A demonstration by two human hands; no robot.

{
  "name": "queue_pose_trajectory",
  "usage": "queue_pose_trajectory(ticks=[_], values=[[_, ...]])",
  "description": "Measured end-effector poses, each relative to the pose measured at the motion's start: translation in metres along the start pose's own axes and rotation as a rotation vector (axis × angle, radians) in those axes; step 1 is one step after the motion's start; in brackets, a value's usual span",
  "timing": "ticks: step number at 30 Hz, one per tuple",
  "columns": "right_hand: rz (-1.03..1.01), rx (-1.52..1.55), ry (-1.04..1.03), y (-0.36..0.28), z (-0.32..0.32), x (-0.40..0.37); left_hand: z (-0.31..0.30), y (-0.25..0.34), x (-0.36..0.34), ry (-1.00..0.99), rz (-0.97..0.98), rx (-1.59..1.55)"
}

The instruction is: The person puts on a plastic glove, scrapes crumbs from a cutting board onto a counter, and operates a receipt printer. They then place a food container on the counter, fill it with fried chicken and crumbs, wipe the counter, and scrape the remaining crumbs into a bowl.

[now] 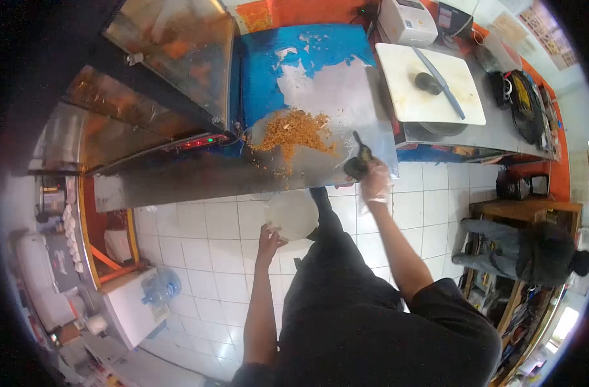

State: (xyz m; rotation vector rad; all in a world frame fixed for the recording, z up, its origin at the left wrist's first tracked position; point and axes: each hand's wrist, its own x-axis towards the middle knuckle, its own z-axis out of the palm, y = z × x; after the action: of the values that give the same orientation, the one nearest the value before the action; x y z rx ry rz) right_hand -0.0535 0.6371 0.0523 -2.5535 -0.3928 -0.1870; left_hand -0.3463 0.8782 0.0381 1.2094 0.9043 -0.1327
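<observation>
My left hand [269, 239] grips the rim of a round white plate [292, 213], held below the front edge of the metal counter [336, 97]. My right hand [374, 181], in a clear plastic glove, holds a dark scoop [358, 162] by its handle at the counter's front edge. A loose pile of orange-brown fried crumbs [294, 131] lies spread on the counter, left of the scoop and just above the plate.
A glass-fronted warming cabinet [169, 71] stands left of the counter. A white cutting board [430, 84] with a long knife [440, 82] and a dark object sits to the right. A person in grey [520, 248] crouches at wooden shelves. A water jug [159, 287] stands on the tiled floor.
</observation>
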Motion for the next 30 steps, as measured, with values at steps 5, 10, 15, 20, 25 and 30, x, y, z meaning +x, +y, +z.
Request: queue_pose_trajectory(ticks=[5,10,15,20,25,30], values=[[0.115,0.1,0.054,-0.094,0.025,0.01,0.041,0.002,0.033,-0.031,-0.029,-0.046],[-0.168,0.176,-0.217,-0.106,0.025,0.033,0.052,0.004,0.046,-0.023,-0.021,-0.023],[-0.128,0.429,0.06,-0.084,-0.013,0.115,0.044,0.0,0.053,0.012,0.021,-0.005],[-0.151,0.129,-0.143,-0.044,0.047,0.166,0.047,0.003,0.059,0.079,0.072,-0.038],[-0.459,0.28,-0.427,-0.098,0.04,0.164,0.047,0.006,0.063,0.066,0.086,-0.003],[-0.61,0.287,-0.525,-0.091,0.056,0.145,0.047,0.016,0.061,0.058,0.126,-0.048]])
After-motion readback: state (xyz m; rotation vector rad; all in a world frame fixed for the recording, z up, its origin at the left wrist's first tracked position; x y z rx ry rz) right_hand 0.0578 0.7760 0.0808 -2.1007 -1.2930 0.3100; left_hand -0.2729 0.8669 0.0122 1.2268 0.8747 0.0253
